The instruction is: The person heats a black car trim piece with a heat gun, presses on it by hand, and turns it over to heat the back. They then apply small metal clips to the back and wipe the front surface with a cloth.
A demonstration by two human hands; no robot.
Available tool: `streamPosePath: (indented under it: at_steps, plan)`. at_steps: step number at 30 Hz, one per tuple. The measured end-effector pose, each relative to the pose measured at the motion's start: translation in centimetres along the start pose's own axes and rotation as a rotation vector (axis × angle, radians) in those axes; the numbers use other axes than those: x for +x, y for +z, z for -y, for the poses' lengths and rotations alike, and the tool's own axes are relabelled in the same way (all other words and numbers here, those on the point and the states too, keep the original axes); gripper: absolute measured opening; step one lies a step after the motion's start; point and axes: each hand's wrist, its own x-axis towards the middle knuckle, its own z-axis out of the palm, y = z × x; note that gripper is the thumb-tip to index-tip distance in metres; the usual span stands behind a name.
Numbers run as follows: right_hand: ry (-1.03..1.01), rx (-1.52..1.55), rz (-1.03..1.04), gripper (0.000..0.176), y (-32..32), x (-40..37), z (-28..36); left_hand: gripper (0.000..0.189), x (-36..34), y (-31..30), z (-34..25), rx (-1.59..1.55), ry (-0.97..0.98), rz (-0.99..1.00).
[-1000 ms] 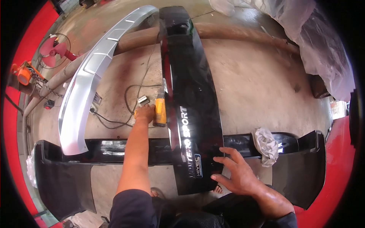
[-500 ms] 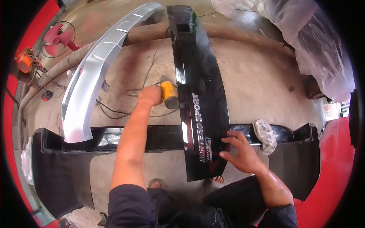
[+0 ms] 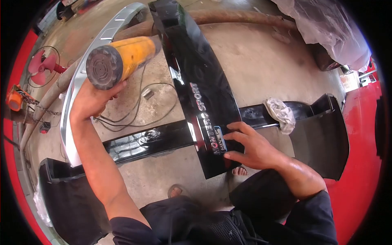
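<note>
Grasp the yellow power tool (image 3: pixel 128 59) firmly with the left grip (image 3: pixel 96 96); a steady wrist should control its weight. Guide its narrow end with care, as contact could mark the glossy black panel (image 3: pixel 204 65). Press lightly with the right grip (image 3: pixel 253 149); firm pressure could tilt the panel. Guard against snagging the cord (image 3: pixel 161 83) on the floor.

The left grip is closed around the tool, which sits above and to its far right, narrow end beside the panel's far left edge. Whether they touch cannot be told. The right grip is spread wide, its fingertips at the panel's near end, beside the small badge (image 3: pixel 219 139). The panel lies across the long black part (image 3: pixel 151 141), left of the cloth (image 3: pixel 281 115).
</note>
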Motion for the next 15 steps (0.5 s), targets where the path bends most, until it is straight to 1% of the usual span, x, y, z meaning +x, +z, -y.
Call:
streamPosePath:
  at_steps: [2,3,4,6,7,8,10,11,15]
  plan:
    - [0.013,0.003,0.002,0.048,0.0,0.2,0.0,0.04,-0.8,1.2,-1.9,-0.011,0.15,-0.056]
    - [0.022,0.004,0.007,0.048,0.0,0.2,0.0,0.039,-0.5,1.8,-1.8,0.018,0.368,-0.018]
    - [0.026,0.0,0.001,0.048,-0.1,0.2,-0.1,0.039,-0.3,2.4,-2.1,0.015,0.376,-0.016]
    - [0.057,-0.012,0.005,0.047,-0.2,0.2,-0.4,0.036,0.3,3.3,-2.8,0.17,0.612,0.048]
    - [0.062,-0.014,-0.002,0.047,-0.3,0.1,-0.4,0.05,0.9,3.3,-3.1,0.261,0.502,0.134]
    - [0.083,-0.004,-0.004,0.048,-0.4,0.0,-0.5,0.05,1.0,3.7,-3.4,0.258,0.51,0.137]
    - [0.109,0.006,-0.009,0.048,-0.6,-0.3,-0.7,0.054,1.1,4.9,-4.2,0.246,0.422,0.208]
    - [0.106,0.009,-0.009,0.048,-0.7,-0.4,-0.8,0.056,1.0,5.5,-4.6,0.157,0.41,0.23]
    - [0.123,0.023,0.009,0.049,-0.8,-0.6,-0.8,0.056,0.8,6.5,-5.2,0.233,0.452,0.261]
